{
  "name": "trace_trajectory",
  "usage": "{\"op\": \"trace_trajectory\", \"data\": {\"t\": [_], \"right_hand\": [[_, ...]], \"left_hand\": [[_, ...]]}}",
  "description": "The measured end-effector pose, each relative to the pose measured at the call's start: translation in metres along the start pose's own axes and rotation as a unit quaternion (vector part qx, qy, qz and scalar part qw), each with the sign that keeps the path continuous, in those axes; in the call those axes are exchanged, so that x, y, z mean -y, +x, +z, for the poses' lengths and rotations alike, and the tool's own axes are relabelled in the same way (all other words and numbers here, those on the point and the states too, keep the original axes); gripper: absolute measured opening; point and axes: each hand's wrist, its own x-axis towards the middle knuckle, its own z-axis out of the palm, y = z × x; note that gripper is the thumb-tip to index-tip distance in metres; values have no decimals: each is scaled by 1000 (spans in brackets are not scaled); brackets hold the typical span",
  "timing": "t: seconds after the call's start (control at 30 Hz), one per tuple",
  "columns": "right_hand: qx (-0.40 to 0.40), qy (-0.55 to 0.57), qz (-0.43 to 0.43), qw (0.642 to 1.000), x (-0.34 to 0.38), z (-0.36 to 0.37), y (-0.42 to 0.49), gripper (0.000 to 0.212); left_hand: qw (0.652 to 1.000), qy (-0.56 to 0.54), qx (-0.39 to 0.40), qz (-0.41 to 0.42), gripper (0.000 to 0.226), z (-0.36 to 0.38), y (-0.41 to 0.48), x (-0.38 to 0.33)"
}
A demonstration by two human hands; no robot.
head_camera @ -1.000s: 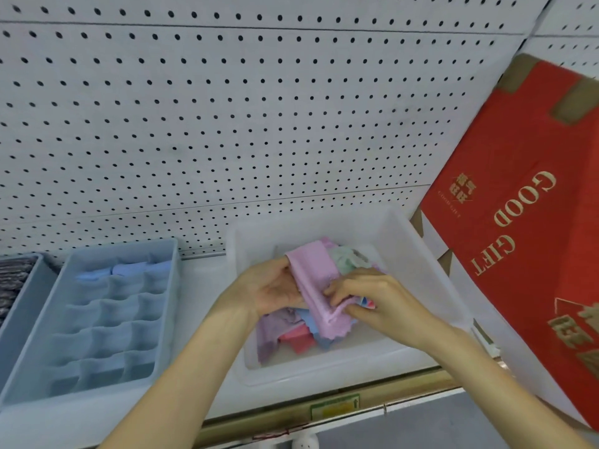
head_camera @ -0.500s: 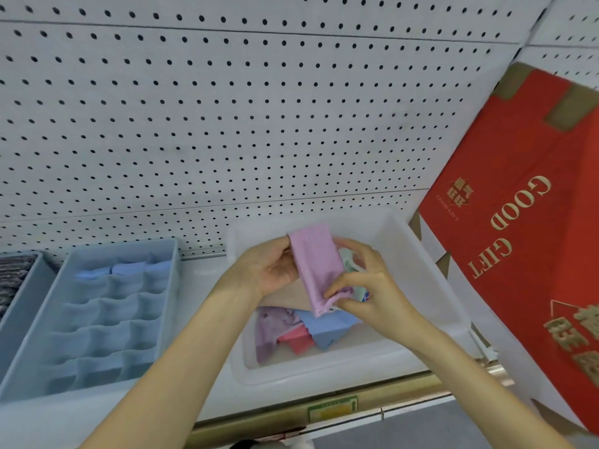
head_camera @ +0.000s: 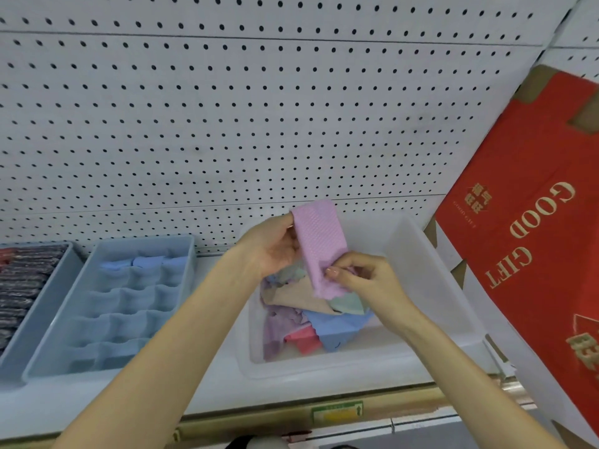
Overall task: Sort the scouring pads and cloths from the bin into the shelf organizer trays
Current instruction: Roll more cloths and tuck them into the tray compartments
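A folded pink cloth (head_camera: 321, 244) is held upright above the translucent white bin (head_camera: 431, 286). My left hand (head_camera: 270, 246) grips its upper left edge, and my right hand (head_camera: 363, 280) pinches its lower end. Inside the bin lie several loose cloths (head_camera: 311, 319) in tan, lilac, blue, green and red. Left of the bin stands a blue divided organizer tray (head_camera: 107, 306) with blue cloths (head_camera: 142, 262) in its back row of cells. At the far left another tray (head_camera: 19, 286) holds dark scouring pads.
A white pegboard wall (head_camera: 259, 124) rises behind the shelf. A large red gift box (head_camera: 534, 254) leans at the right beside the bin. The shelf's front edge (head_camera: 291, 413) carries a price label rail.
Both hands have lifted the pink cloth up out of the bin and folded it into a narrower strip. The cloths beneath are now exposed.
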Motion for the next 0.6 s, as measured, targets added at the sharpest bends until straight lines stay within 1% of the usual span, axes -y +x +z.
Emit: {"op": "trace_trajectory", "data": {"t": [0.1,0.17,0.23,0.3,0.37,0.43,0.47,0.53,0.6], "right_hand": [[-12,59,22,998,1,5,1,17],[-29,76,32,996,-3,8,1,18],[-52,93,47,993,-6,9,3,21],[-72,99,59,991,-10,9,5,22],[-75,94,61,991,-13,10,6,23],[-60,70,56,994,-16,13,6,25],[-42,50,54,996,-17,15,5,27],[12,20,54,998,-18,15,2,32],[74,1,57,996,-19,10,-2,45]], "left_hand": [[997,60,-19,54,21,-2,3,-2],[995,75,-10,58,21,-5,1,0],[998,56,29,27,20,-14,-1,4],[997,-2,80,-20,35,-25,-5,11],[993,-32,103,-45,50,-33,-7,21],[995,4,88,-44,52,-33,-6,31],[996,39,73,-33,50,-31,-5,35],[991,121,49,9,36,-30,-2,41],[983,175,21,45,28,-33,-1,42]]}}
